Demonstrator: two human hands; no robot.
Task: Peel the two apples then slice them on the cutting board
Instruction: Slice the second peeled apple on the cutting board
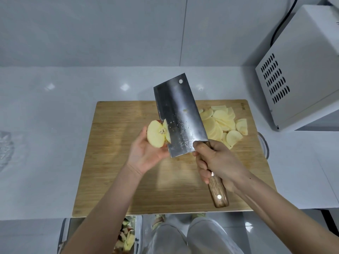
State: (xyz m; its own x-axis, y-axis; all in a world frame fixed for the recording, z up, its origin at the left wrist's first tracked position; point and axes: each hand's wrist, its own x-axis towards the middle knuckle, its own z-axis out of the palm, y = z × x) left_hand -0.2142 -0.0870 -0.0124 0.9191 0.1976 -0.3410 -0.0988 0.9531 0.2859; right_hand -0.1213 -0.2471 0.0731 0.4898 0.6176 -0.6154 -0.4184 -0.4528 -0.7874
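The apple half (156, 134) sits cut face up, core showing, cupped in the left hand (145, 153) above the wooden cutting board (117, 162). The cleaver (178, 114) has its edge sunk into the flesh beside the core. The right hand (218, 162) is wrapped tight round its wooden handle. Pale apple slices (222, 123) lie heaped at the board's far right corner. A white microwave (302, 70) stands on the countertop (45, 125) to the right.

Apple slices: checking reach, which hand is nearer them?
Right. The right hand, gripping the cleaver, sits beside the apple slices; the left hand holds the apple half beyond the cleaver.
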